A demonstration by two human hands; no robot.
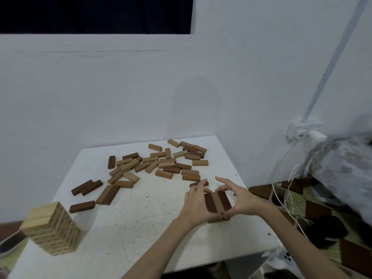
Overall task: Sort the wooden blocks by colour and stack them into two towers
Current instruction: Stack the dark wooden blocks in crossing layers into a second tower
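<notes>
Both hands point(218, 200) around brown stack point(217, 201) — pale tower point(52, 228) left; loose blocks point(159, 163) beyond
</notes>
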